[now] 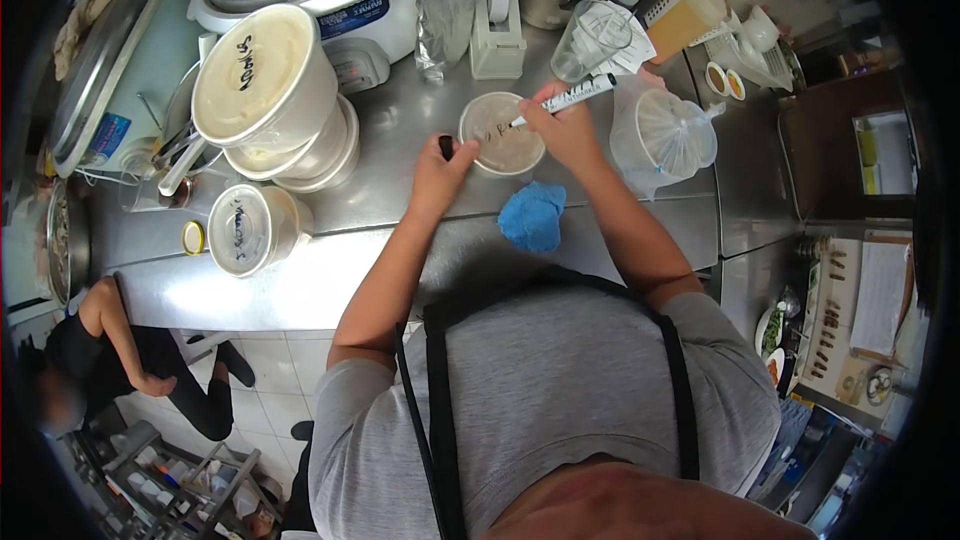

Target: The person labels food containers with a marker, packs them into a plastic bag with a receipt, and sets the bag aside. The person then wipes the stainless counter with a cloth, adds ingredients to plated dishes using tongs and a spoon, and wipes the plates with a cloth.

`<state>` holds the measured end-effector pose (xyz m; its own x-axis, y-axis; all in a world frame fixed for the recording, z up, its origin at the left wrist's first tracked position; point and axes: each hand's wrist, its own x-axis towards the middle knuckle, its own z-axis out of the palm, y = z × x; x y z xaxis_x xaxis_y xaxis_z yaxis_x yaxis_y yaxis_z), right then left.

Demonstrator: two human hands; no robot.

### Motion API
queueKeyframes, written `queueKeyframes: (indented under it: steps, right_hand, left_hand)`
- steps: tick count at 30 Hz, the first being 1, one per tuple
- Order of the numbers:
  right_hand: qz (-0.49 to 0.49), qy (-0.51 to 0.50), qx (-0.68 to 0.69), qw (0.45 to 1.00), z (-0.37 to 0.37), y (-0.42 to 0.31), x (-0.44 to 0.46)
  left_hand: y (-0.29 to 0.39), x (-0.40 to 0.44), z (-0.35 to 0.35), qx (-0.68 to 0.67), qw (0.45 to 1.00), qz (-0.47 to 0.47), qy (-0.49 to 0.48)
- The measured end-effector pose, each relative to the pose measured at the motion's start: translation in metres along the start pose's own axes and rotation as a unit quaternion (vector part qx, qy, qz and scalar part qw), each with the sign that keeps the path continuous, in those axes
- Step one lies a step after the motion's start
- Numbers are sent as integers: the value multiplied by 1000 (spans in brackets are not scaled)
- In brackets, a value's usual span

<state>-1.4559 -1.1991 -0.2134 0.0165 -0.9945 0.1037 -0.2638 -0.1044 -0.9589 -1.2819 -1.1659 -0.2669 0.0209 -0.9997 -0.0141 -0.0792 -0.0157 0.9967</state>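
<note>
A round lidded tub [503, 150] stands on the steel counter in front of me, with some dark handwriting on its lid. My right hand [565, 127] grips a white marker [570, 98], its tip at the lid. At the tub's left side, my left hand [445, 172] is closed around a black marker cap [446, 147], the thumb against the rim. A crumpled blue cloth [532, 217] lies just below the tub. Right of my right hand is a white tub in a knotted clear plastic bag [663, 137].
Stacked lidded tubs [262, 80] and a smaller marked tub [250, 230] stand left, near a jar lid [193, 237]. Behind are a large cooker [340, 0], a tape dispenser [497, 30] and a clear cup [590, 40]. A person [130, 350] sits at lower left.
</note>
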Motion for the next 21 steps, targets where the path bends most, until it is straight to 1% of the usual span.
queueKeyframes:
  steps: [1, 3, 4, 6, 7, 10, 11, 13, 14, 15, 16, 17, 18, 19, 20, 21]
  right_hand:
    - [1, -7, 28, 1000, 2, -9, -3]
    - [3, -21, 84, 996, 9, -27, -15]
    - [-25, -34, 74, 996, 14, -30, -19]
    - [-86, -59, 55, 993, 20, -34, -24]
    - [-59, -90, 61, 992, 24, -24, -26]
    - [-114, -132, 88, 981, 27, -32, -23]
    - [-73, -81, 81, 991, 23, -39, -21]
    - [-49, -54, 94, 993, 12, -51, -11]
    - [-37, -40, 100, 993, 9, -55, -6]
    - [-53, -14, 107, 993, 18, -46, -5]
    - [-34, -34, 127, 991, 17, -43, -2]
    - [-19, -57, 146, 987, 14, -42, 4]
    - [-4, -81, 166, 983, 12, -46, 12]
    - [-44, -96, 51, 993, 9, -59, 28]
    - [-77, -58, 31, 995, 5, -64, 50]
    - [-107, -20, 12, 994, -1, -69, 76]
  left_hand:
    - [5, -1, -1, 96, 991, 87, 38]
    - [24, -9, 1, 168, 980, 107, 19]
    - [36, -14, 3, 204, 972, 116, 9]
    - [46, -17, 9, 191, 975, 112, -1]
    - [49, -17, 11, 188, 975, 116, -10]
    - [54, -16, 13, 169, 976, 132, -40]
    - [56, -16, 12, 151, 978, 141, -41]
    - [57, -15, 11, 131, 977, 162, -46]
    - [57, -15, 13, 142, 976, 156, -54]
    - [58, -16, 16, 153, 975, 150, -62]
    - [63, -17, 18, 165, 973, 146, -68]
    - [69, -20, 18, 164, 976, 120, -84]
    - [75, -16, 20, 116, 981, 133, -78]
    - [79, -13, 23, 69, 984, 143, -74]
    - [83, -10, 24, 21, 986, 151, -73]
    - [83, -5, 20, 96, 974, 202, -39]
